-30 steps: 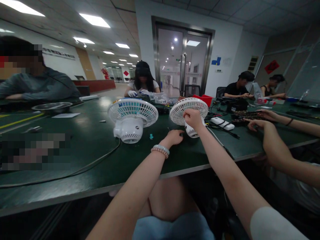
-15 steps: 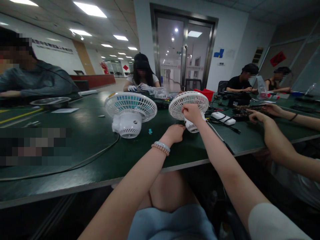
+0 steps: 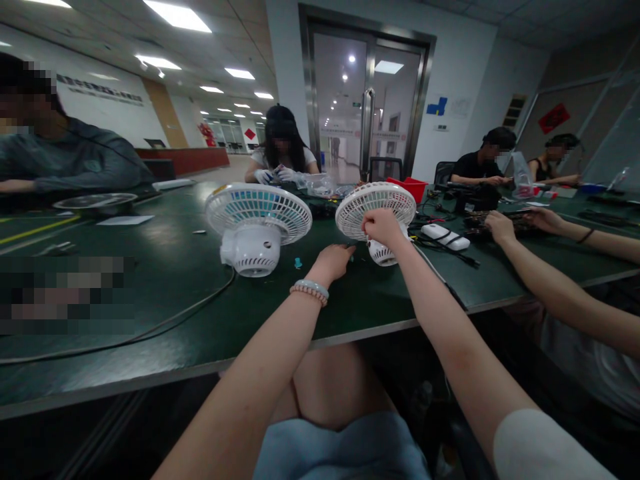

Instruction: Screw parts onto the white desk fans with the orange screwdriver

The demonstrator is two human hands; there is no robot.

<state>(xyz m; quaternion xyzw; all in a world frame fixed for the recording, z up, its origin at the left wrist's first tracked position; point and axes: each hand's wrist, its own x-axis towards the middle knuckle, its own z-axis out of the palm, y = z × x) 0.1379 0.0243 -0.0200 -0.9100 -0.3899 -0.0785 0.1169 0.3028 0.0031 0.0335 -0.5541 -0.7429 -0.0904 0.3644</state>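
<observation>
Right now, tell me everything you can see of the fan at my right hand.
The fan is white and looks plastic, with a tilted, round slatted grille above a smaller housing with vent slots. It stands on the green table. Your right hand overlaps grille and housing; exact contact is unclear. A pale cord trails beside it.

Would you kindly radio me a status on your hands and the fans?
Right hand at the right fan, grip hidden. Left hand beside it, hold unclear. Left fan untouched; small teal piece between it and left hand.
</observation>
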